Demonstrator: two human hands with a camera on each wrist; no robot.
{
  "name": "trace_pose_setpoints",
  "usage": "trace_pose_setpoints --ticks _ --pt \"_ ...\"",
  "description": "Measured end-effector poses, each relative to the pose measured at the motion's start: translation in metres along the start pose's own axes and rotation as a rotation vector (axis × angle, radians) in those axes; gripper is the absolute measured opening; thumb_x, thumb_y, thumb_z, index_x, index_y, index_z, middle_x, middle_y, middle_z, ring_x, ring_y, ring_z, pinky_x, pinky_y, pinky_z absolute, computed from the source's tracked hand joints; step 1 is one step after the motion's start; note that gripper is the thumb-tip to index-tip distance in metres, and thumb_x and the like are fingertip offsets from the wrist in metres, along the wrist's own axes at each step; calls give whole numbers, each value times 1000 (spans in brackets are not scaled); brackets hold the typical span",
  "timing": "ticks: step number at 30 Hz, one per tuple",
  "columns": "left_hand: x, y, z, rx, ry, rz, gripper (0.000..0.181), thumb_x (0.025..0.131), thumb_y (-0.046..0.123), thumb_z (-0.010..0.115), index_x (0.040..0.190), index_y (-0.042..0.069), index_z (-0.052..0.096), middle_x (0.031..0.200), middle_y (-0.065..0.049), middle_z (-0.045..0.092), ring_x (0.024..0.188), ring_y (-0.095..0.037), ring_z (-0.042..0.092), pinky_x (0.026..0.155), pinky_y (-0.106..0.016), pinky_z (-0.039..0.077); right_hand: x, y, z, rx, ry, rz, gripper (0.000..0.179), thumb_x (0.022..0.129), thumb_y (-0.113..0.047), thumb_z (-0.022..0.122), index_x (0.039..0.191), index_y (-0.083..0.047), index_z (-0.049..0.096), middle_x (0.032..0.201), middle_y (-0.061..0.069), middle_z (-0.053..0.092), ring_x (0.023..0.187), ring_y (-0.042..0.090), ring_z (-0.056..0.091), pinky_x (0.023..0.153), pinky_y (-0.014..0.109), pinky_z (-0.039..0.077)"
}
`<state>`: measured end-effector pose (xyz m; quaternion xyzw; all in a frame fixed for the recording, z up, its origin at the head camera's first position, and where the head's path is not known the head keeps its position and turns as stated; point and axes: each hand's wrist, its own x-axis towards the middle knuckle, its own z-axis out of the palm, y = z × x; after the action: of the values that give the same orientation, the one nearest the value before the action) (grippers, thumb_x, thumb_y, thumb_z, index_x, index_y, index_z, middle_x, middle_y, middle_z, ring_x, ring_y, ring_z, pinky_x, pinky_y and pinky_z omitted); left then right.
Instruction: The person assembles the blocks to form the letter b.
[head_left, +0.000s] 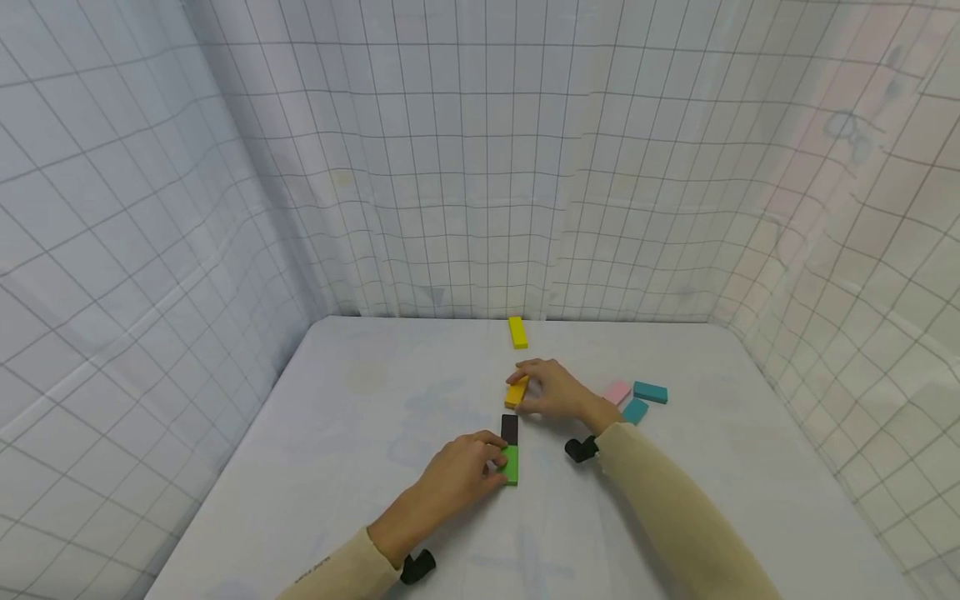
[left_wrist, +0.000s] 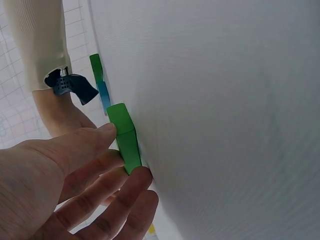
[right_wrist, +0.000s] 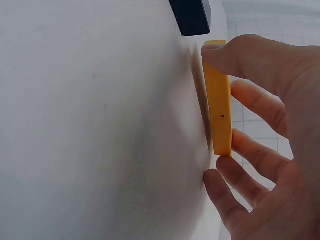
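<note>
My right hand (head_left: 551, 390) pinches an orange-yellow block (right_wrist: 218, 105) lengthwise, its thumb at the near end and fingertips at the far end. A thin shadow shows beside that block in the right wrist view. Nearer to me, my left hand (head_left: 459, 471) holds a bright green block (left_wrist: 127, 142) between thumb and fingers at the table. Directly beyond the green block lies a black block (head_left: 509, 428), end to end with it in the head view. The orange-yellow block is just past the black one, slightly angled, partly hidden by the right hand's fingers.
A yellow block (head_left: 518, 332) lies near the table's back edge. Right of my right hand sit a pink block (head_left: 617, 392) and two teal blocks (head_left: 650, 392). Grid-patterned white curtains (head_left: 480, 183) enclose the white table (head_left: 360, 408) at the back and sides.
</note>
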<state>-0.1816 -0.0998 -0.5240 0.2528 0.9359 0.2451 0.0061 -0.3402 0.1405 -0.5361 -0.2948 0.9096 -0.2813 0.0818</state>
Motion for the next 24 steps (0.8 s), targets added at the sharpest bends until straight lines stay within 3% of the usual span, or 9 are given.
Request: trace_pose_setpoints --ticks 12,24 --pt "-1 0 1 9 14 17 15 96 14 98 108 7 92 136 -9 85 92 -10 81 79 -22 65 3 -1 -2 39 -27 2 47 104 -28 89 148 -20 78 178 17 57 171 45 46 144 69 30" --pt "0 -1 1 7 18 18 15 96 13 98 108 6 92 137 -9 85 92 -11 82 79 -22 66 3 -1 -3 40 -41 -56 48 102 -21 90 148 -17 78 181 18 53 173 44 44 144 67 31"
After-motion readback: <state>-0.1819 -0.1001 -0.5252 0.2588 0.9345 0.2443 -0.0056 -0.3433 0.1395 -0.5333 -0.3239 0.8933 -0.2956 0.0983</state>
